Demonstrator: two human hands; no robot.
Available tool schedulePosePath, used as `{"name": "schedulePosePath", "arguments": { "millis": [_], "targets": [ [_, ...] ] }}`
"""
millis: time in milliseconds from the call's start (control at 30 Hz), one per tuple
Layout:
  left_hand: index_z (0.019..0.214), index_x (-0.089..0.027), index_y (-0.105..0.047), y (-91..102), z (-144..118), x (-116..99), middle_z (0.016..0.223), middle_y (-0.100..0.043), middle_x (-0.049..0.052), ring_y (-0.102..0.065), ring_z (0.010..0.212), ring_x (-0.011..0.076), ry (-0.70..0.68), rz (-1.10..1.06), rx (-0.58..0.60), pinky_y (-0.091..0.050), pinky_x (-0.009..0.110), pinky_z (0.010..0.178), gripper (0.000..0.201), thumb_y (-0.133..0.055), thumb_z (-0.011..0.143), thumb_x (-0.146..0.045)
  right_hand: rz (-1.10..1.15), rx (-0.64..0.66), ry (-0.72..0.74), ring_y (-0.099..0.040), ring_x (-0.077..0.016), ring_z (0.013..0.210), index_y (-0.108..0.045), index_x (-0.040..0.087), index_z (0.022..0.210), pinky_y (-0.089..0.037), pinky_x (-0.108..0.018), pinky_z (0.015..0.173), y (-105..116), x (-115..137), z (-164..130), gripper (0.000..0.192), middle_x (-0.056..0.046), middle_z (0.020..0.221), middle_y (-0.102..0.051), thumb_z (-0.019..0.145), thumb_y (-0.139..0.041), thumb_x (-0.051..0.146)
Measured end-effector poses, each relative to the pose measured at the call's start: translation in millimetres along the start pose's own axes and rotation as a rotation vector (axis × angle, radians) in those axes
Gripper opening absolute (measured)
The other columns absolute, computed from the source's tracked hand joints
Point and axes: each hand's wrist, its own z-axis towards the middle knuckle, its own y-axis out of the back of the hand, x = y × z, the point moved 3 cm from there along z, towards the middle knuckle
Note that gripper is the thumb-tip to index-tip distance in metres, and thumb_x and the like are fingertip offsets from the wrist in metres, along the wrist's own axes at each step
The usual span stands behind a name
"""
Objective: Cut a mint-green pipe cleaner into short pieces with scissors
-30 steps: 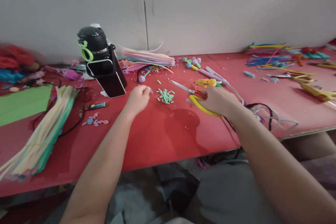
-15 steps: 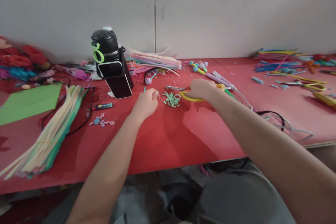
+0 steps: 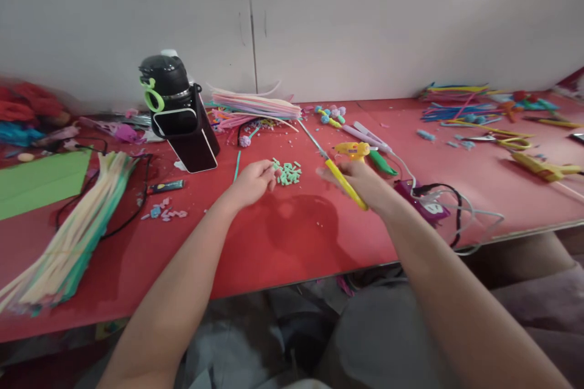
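My left hand (image 3: 252, 182) is at the left edge of a small pile of cut pale-green pieces (image 3: 289, 174), its fingers curled together. Whatever is between those fingertips is too small to make out. A thin teal stem (image 3: 237, 165) shows just behind this hand; I cannot tell whether the hand touches it. To the right of the pile, my right hand (image 3: 356, 181) holds scissors with yellow handles (image 3: 345, 185). Their blades (image 3: 312, 137) point away and to the left, over the red table (image 3: 283, 243).
At left stand a black bottle (image 3: 166, 76) and a phone-like device (image 3: 194, 143), near a bundle of fuzzy stems (image 3: 82, 237). A yellow glue gun (image 3: 352, 149), a purple power strip (image 3: 426, 203) and cables lie at right. Another pair of scissors (image 3: 506, 141) lies farther right.
The view has turned slightly right. My right hand has swung the scissors from lying sideways to pointing away. My left hand has come closer to the green pieces.
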Motion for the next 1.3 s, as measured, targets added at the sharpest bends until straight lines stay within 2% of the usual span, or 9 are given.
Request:
{"name": "schedulePosePath", "arguments": {
  "millis": [100, 200, 467, 667, 833, 967, 1100, 1200, 1300],
  "targets": [
    [0.093, -0.019, -0.051, -10.6, -5, -8, 0.068, -0.06, -0.002, -0.052, 0.06, 0.0123, -0.044, -0.235, 0.117, -0.039, 0.025, 0.064, 0.012, -0.043, 0.096, -0.028, 0.383, 0.085, -0.019, -0.052, -0.013, 0.055, -0.046, 0.022, 0.071, -0.041, -0.029, 0.054, -25, 7, -9, 0.054, 0.0, 0.06, -0.055, 0.077, -0.06, 0.074],
    [0.112, -0.019, -0.046, -19.7, -9, -14, 0.066, -0.059, -0.003, -0.054, 0.061, 0.0127, -0.054, -0.401, 0.211, -0.038, 0.026, 0.062, 0.019, -0.046, 0.098, -0.033, 0.559, 0.094, 0.003, -0.054, -0.0121, 0.057, -0.045, 0.022, 0.076, -0.04, -0.026, 0.053, -42, 21, -8, 0.054, 0.001, 0.062, -0.057, 0.074, -0.064, 0.073],
    [0.134, -0.018, -0.037, -29.9, -15, -24, 0.073, -0.06, -0.001, -0.056, 0.064, 0.0133, -0.046, -0.436, 0.336, -0.039, 0.027, 0.062, 0.04, -0.049, 0.098, -0.031, 0.917, 0.064, 0.087, -0.055, -0.0093, 0.054, -0.044, 0.023, 0.076, -0.046, -0.026, 0.057, -54, 29, 2, 0.045, 0.007, 0.059, -0.055, 0.067, -0.081, 0.048],
    [0.104, -0.019, -0.051, -26.2, -15, -24, 0.063, -0.058, -0.002, -0.045, 0.054, 0.0109, 0.035, -0.376, 0.352, -0.035, 0.025, 0.056, 0.02, -0.046, 0.098, -0.037, 0.925, 0.024, 0.125, -0.056, -0.01, 0.057, -0.043, 0.023, 0.076, -0.045, -0.027, 0.059, -53, 23, 6, 0.048, 0.007, 0.062, -0.054, 0.065, -0.083, 0.046],
    [0.086, -0.018, -0.057, -23.4, -14, -23, 0.058, -0.051, -0.002, -0.045, 0.053, 0.011, 0.061, -0.367, 0.364, -0.033, 0.025, 0.053, 0.027, -0.048, 0.096, -0.042, 0.889, 0.013, 0.116, -0.056, -0.0108, 0.058, -0.042, 0.023, 0.078, -0.044, -0.027, 0.058, -52, 23, 11, 0.053, 0.007, 0.062, -0.054, 0.062, -0.084, 0.052],
    [0.077, -0.018, -0.057, -20.3, -11, -21, 0.058, -0.046, -0.003, -0.04, 0.051, 0.0098, 0.01, -0.3, 0.282, -0.031, 0.025, 0.053, 0.028, -0.051, 0.094, -0.039, 0.795, -0.005, 0.09, -0.052, -0.0105, 0.056, -0.042, 0.024, 0.078, -0.04, -0.026, 0.054, -52, 19, 11, 0.052, 0.006, 0.063, -0.052, 0.066, -0.079, 0.058],
    [0.069, -0.018, -0.054, -6.2, -6, -16, 0.057, -0.043, -0.003, -0.036, 0.051, 0.0093, -0.011, -0.299, 0.027, -0.027, 0.025, 0.051, 0.027, -0.052, 0.093, -0.033, 0.599, -0.087, 0.038, -0.033, -0.0078, 0.052, -0.039, 0.024, 0.071, -0.023, -0.025, 0.048, -44, 12, 3, 0.052, 0.008, 0.059, -0.034, 0.071, -0.075, 0.06],
    [0.074, -0.019, -0.056, 8.4, -4, -9, 0.054, -0.037, -0.005, -0.03, 0.048, 0.0092, 0.002, -0.445, -0.204, -0.021, 0.026, 0.049, 0.023, -0.051, 0.093, -0.031, 0.336, -0.025, 0.049, -0.029, -0.0085, 0.056, -0.036, 0.022, 0.067, -0.02, -0.026, 0.05, -37, 11, -9, 0.054, 0.006, 0.06, -0.03, 0.077, -0.067, 0.065],
    [0.074, -0.019, -0.054, 17.2, -3, -5, 0.053, -0.033, -0.005, -0.027, 0.047, 0.0088, -0.017, -0.529, -0.315, -0.019, 0.027, 0.048, 0.023, -0.051, 0.094, -0.031, 0.169, 0.072, 0.048, -0.027, -0.009, 0.057, -0.034, 0.022, 0.064, -0.019, -0.027, 0.051, -35, 13, -18, 0.057, 0.006, 0.06, -0.027, 0.079, -0.063, 0.069]
  ]
}}
